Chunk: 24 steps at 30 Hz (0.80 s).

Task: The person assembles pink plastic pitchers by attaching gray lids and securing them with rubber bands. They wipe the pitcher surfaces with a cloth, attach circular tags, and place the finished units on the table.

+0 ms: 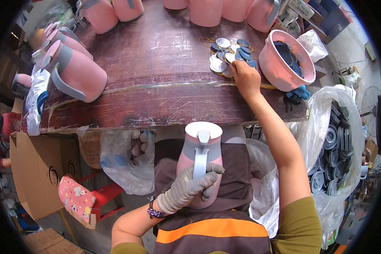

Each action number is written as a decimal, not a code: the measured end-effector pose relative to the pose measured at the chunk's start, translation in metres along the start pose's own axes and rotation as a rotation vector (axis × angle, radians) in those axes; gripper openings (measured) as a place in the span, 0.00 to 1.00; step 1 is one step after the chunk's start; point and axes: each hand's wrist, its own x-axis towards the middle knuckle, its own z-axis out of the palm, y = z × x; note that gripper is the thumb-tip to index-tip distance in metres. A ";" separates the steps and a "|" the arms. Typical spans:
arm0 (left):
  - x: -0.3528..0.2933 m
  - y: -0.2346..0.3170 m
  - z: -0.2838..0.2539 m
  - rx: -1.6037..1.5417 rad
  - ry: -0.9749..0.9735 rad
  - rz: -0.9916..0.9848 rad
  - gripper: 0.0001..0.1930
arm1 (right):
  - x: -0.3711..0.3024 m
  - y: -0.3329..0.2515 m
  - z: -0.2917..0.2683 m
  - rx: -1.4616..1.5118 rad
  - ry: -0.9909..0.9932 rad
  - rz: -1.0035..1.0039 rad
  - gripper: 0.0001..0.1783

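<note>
My left hand point(190, 188), in a grey glove, is closed round the pale grey handle of a pink vacuum jug point(216, 169). The jug stands upright against my lap, its round lid white and its collar grey. Over the table my bare right hand point(246, 78) reaches out with its fingers pinched at a pile of round hang tags point(218, 64). These tags are white and dark blue, with gold elastic strings. My fingertips seem to grip one tag, though they partly hide it.
Pink jugs point(80, 76) stand at the table's left, others point(205, 12) along its far side. Right of the tags sits a pink tub point(273, 70) with dark pieces inside. A plastic bag point(355, 99) of grey lids stands at right, a cardboard box point(34, 169) and red stool point(108, 194) at left.
</note>
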 end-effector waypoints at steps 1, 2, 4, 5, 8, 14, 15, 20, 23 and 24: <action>0.001 -0.001 0.000 0.004 0.000 0.009 0.16 | 0.000 0.003 0.001 0.021 -0.019 0.024 0.06; 0.003 -0.002 0.000 0.006 0.001 0.017 0.16 | 0.006 0.002 -0.005 0.020 0.048 -0.015 0.06; 0.002 -0.002 0.000 0.001 0.012 0.040 0.15 | 0.021 -0.010 -0.022 0.003 0.179 -0.061 0.07; 0.001 -0.002 0.001 -0.003 0.009 0.046 0.15 | 0.023 -0.009 -0.026 0.047 0.104 -0.016 0.07; 0.002 -0.003 0.003 -0.013 0.016 0.056 0.14 | 0.031 -0.001 -0.030 0.129 -0.151 0.157 0.10; 0.002 -0.005 0.005 0.006 0.024 0.074 0.14 | 0.032 0.004 -0.043 0.477 -0.063 0.513 0.12; 0.003 -0.006 0.004 0.009 0.019 0.084 0.14 | 0.032 0.004 -0.046 0.566 -0.079 0.573 0.12; 0.003 -0.012 0.003 0.064 0.032 0.136 0.16 | 0.024 0.024 -0.046 1.018 0.043 0.931 0.10; 0.005 -0.018 -0.008 -0.109 -0.020 0.126 0.22 | -0.002 0.052 -0.045 0.971 -0.200 0.796 0.10; 0.003 -0.020 -0.012 -0.207 -0.031 0.112 0.24 | -0.007 0.045 -0.053 1.036 -0.189 0.795 0.12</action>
